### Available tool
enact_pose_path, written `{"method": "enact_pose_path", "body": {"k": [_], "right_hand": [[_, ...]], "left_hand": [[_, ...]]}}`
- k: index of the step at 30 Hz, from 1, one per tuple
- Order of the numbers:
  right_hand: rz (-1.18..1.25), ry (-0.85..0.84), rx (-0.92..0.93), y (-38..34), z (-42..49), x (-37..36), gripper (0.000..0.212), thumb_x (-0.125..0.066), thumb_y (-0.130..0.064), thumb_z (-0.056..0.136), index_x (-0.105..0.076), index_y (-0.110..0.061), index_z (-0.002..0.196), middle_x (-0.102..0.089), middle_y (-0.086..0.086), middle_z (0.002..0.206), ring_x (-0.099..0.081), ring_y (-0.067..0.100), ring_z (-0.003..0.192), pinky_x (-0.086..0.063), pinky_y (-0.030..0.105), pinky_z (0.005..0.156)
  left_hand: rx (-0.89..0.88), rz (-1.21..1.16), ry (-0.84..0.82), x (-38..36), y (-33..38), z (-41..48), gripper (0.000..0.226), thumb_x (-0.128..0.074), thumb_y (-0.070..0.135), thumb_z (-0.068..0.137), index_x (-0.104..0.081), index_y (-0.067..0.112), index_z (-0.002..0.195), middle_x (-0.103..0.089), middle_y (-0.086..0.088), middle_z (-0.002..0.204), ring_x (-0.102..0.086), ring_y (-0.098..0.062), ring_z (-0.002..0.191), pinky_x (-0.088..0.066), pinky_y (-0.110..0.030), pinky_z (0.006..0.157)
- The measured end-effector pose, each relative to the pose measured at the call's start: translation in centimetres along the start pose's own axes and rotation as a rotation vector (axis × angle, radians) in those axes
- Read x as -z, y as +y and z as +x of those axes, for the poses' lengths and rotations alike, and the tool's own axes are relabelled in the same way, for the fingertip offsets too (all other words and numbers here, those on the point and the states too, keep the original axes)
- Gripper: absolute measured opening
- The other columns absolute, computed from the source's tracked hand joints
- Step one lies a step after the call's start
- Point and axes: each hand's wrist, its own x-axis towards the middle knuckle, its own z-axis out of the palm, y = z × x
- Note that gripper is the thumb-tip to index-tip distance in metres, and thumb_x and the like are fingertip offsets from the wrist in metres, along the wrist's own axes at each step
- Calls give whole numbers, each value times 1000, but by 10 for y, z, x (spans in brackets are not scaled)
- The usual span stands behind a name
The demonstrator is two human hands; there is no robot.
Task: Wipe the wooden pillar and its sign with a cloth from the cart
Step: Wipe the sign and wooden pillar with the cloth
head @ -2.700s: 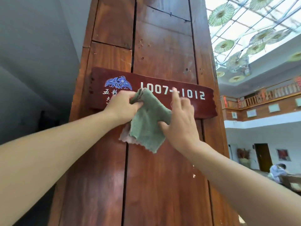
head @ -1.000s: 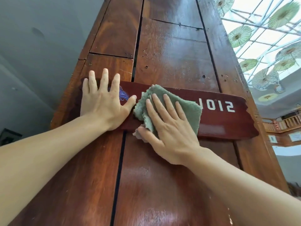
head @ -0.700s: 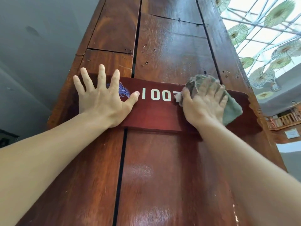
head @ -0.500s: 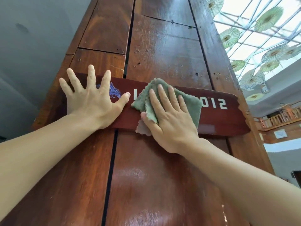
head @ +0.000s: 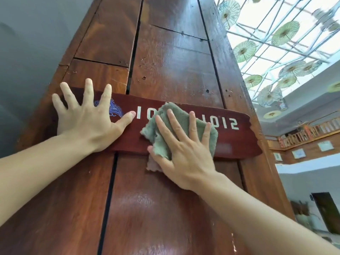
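Observation:
A tall pillar of glossy brown planks fills the view. Across it runs a dark red sign with white numbers and a blue emblem. My left hand lies flat with spread fingers on the sign's left end, partly covering the emblem. My right hand presses a folded grey-green cloth flat against the middle of the sign, hiding the middle digits. A pinkish corner of the cloth hangs just below the sign's lower edge.
A grey wall rises to the left of the pillar. To the right, a glass roof carries several hanging paper umbrellas. Below it runs a wooden balcony railing, and a dark doorway sits in a white wall.
My right hand has slid the cloth back and forth along the sign, out to the right end and back to the middle. My left hand has stayed flat on the sign's left end.

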Motion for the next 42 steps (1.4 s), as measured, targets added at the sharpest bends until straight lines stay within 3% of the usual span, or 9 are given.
{"method": "enact_pose_path", "body": {"k": [3, 9, 16, 23, 28, 30, 36, 38, 42], "right_hand": [[-99, -75, 6, 49, 1, 16, 74, -17, -81, 87, 9, -57, 152, 11, -17, 169, 22, 38, 152, 12, 74, 114], [110, -85, -724, 65, 36, 26, 86, -11, -87, 81, 6, -49, 156, 20, -3, 169, 26, 49, 148, 14, 77, 109], [-87, -53, 60, 46, -2, 12, 66, -13, -77, 91, 4, -59, 152, 2, -13, 171, 12, 40, 154, 5, 74, 116], [62, -86, -814, 88, 28, 23, 78, -8, -80, 86, 5, -49, 156, 17, -3, 170, 20, 50, 149, 12, 76, 112], [-74, 3, 34, 49, -3, 3, 65, -22, -72, 94, -8, -54, 155, -7, -10, 170, 2, 36, 156, 0, 68, 120], [-127, -44, 139, 88, -5, 16, 60, -26, -67, 96, -5, -62, 151, -6, -14, 170, 2, 29, 157, -4, 61, 123], [91, -11, -1032, 115, 23, 29, 74, -12, -68, 93, -5, -39, 160, 4, 6, 172, -1, 44, 153, -2, 66, 119], [39, 11, -883, 74, 25, 17, 77, -11, -69, 92, -8, -34, 161, 4, 9, 171, 6, 43, 154, 6, 67, 119], [-40, 12, -30, 45, -5, 1, 62, -21, -69, 94, -5, -57, 153, -4, -8, 171, 6, 28, 157, 7, 58, 123]], "left_hand": [[-33, -18, 10, 0, 0, -1, 109, -4, 98, 68, -8, 39, 160, -4, -11, 172, 4, -56, 151, -1, -68, 118], [11, 27, 1, 1, 5, -2, 107, -5, 96, 69, -5, 38, 160, -2, -10, 172, 3, -56, 151, -2, -66, 120], [36, 5, -25, 3, 13, -9, 103, -6, 92, 73, 1, 37, 160, 5, -10, 172, 9, -53, 152, 3, -65, 121], [59, -7, -44, 5, 17, -12, 103, -6, 92, 74, -1, 36, 161, 5, -10, 172, 10, -52, 152, 3, -65, 121], [50, -6, -34, 5, 15, -13, 103, -6, 92, 74, -3, 35, 161, 3, -11, 172, 8, -53, 151, 2, -66, 120], [51, 3, -25, 4, 15, -13, 104, -5, 92, 73, -4, 35, 161, 1, -12, 172, 7, -54, 151, 1, -66, 120], [58, 25, -8, 2, 17, -12, 104, -4, 91, 74, -6, 34, 161, -2, -13, 172, 4, -54, 151, -1, -67, 121], [57, 23, -4, 2, 17, -12, 103, -5, 91, 75, -7, 34, 161, -3, -14, 172, 4, -55, 151, -1, -67, 120], [55, 23, 5, 1, 16, -12, 103, -7, 91, 75, -8, 34, 161, -4, -14, 172, 3, -54, 151, -2, -66, 120]]}}
